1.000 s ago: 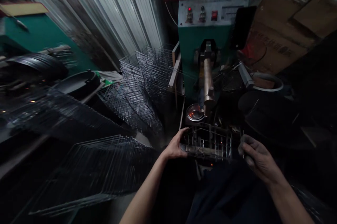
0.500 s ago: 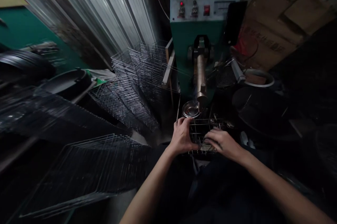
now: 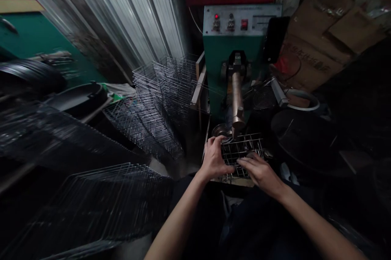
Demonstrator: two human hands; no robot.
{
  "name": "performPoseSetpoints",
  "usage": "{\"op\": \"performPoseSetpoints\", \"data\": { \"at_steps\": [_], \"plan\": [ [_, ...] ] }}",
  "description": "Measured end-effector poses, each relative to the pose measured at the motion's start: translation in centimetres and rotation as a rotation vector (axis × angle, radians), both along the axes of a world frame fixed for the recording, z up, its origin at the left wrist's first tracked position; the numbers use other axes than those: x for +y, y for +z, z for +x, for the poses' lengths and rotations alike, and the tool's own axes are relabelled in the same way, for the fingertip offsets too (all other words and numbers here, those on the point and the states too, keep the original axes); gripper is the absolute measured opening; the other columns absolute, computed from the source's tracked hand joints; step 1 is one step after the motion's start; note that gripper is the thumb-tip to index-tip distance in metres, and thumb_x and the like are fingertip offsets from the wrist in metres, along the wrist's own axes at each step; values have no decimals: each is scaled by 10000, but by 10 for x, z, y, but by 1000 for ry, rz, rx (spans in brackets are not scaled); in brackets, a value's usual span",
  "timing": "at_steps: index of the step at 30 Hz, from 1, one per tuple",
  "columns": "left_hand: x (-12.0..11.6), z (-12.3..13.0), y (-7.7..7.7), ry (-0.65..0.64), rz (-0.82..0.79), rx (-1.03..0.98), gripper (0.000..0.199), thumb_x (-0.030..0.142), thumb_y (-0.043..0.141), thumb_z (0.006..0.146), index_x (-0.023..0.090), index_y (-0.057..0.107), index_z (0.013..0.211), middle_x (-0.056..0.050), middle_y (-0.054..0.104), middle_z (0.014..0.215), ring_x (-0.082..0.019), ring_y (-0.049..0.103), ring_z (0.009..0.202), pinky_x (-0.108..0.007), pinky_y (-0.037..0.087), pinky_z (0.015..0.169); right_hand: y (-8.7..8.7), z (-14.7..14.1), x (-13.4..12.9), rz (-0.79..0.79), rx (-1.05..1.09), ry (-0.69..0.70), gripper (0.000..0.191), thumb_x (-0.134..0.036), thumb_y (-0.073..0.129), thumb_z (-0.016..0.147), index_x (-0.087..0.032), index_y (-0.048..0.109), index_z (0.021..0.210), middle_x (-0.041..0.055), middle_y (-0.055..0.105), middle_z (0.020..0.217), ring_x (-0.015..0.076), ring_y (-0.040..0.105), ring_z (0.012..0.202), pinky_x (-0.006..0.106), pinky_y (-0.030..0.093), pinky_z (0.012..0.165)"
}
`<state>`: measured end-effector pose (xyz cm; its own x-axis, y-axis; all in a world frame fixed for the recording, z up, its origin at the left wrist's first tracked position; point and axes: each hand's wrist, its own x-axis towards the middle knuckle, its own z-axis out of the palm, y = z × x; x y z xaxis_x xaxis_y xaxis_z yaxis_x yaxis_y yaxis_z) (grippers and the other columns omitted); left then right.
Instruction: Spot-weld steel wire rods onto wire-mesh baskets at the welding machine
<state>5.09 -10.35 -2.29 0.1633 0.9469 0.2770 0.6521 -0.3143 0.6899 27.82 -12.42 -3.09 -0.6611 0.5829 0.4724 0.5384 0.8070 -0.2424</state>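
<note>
A small wire rack (image 3: 251, 145) of crossed metal rods lies in front of me, below the bronze-coloured arm of a green machine (image 3: 214, 68). My left hand (image 3: 213, 159) grips the rack's left side, fingers at the far edge and thumb toward the near edge. Over the rack's right half is my right hand (image 3: 261, 173), its fingers stretched out to the left and low on the rods. Whether those fingertips press on the wire is too dark to tell. The arm's pointed tip (image 3: 234, 133) hangs just beyond the rack's far edge, beside a round metal dish (image 3: 220, 130).
Stacks of wire grids (image 3: 155, 101) stand to the left, with more grids (image 3: 113, 203) nearer me. A dark round pan (image 3: 79, 97) lies farther left. On the right are a dark round lid-like object (image 3: 302, 137), a pale-rimmed bowl (image 3: 311, 103) and cardboard boxes (image 3: 317, 60).
The view has tilted up slightly. My right hand's fingers have straightened and moved off the rack's far part, where more rods now show. My left hand keeps its hold.
</note>
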Motion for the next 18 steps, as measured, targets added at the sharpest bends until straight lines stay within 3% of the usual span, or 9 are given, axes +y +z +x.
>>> {"op": "performPoseSetpoints", "data": {
  "at_steps": [9, 15, 18],
  "plan": [
    [14, -1, 3, 20, 44, 45, 959, 375, 878, 471, 257, 404, 1296, -85, 497, 1239, -332, 466, 1182, -489, 415, 1023, 6, -8, 11, -71, 88, -38, 388, -68, 494, 953, -228, 625, 1281, 89, 675, 1115, 246, 591, 1053, 416, 557, 902],
    [33, -1, 9, 55, 54, 81, 908, 395, 869, 509, 255, 400, 1273, -85, 532, 1270, -332, 486, 1184, -474, 421, 996, 3, -17, 28, -46, 131, -244, 130, -200, 525, 992, -196, 652, 1022, 93, 626, 1002, 262, 553, 958, 424, 492, 858],
    [46, -4, 11, 41, 59, 87, 902, 411, 867, 512, 256, 394, 1263, -72, 549, 1247, -325, 494, 1159, -466, 427, 973, 1, -18, 39, 0, 77, -360, 136, -294, 573, 985, -194, 642, 923, 96, 611, 1002, 274, 534, 953, 409, 454, 821]
  ]
}}
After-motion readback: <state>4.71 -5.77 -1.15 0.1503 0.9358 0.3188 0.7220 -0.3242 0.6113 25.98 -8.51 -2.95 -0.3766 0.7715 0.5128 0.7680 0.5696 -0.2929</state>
